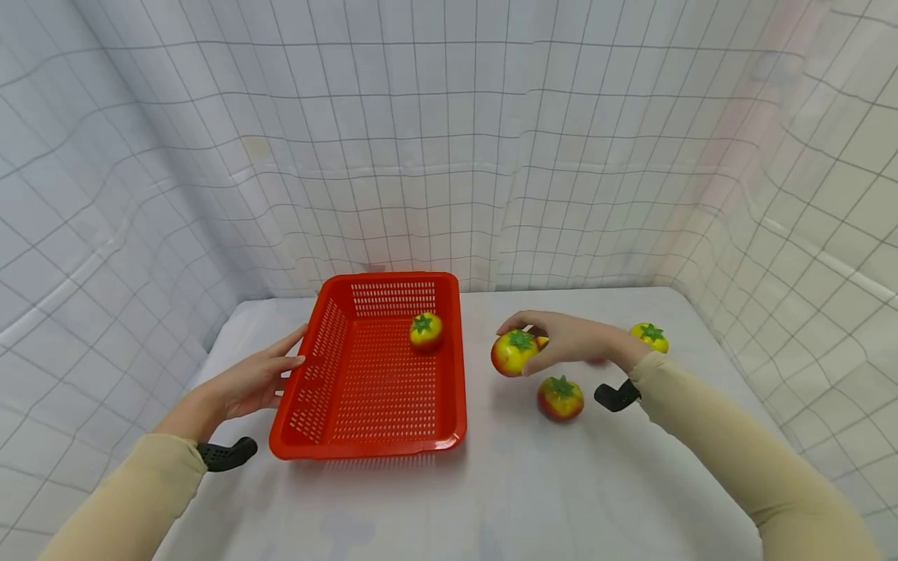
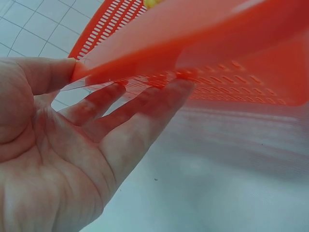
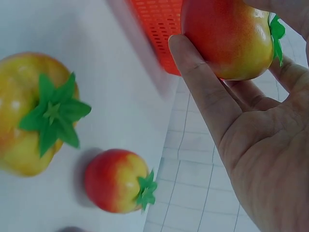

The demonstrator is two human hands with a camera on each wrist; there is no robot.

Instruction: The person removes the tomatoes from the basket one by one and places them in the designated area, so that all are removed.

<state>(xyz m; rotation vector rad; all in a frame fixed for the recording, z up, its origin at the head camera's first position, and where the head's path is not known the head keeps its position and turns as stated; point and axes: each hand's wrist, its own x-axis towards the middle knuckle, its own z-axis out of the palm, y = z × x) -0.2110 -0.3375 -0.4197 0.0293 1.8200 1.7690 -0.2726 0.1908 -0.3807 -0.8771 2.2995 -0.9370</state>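
In the head view a red plastic basket [image 1: 382,449] with slotted walls stands left of centre, one red-and-yellow tomato [image 1: 426,333] inside it. My left hand [image 1: 256,382] holds the basket's left rim; the left wrist view shows the thumb on the rim and the other fingers [image 2: 140,118] underneath. To the right of the basket, my right hand [image 1: 571,339] grips another tomato [image 1: 514,354] with a green star-shaped leaf top, raised above the table. Near that hand lies a tomato [image 1: 560,399]; in the right wrist view a further tomato [image 3: 118,181] rests on the table.
Another tomato [image 1: 649,336] lies at the right, beyond the right wrist, and others are partly hidden by the right hand and forearm. A white cloth covers the table [image 1: 533,491]. Grid-patterned white curtains [image 1: 421,156] enclose the back and both sides.
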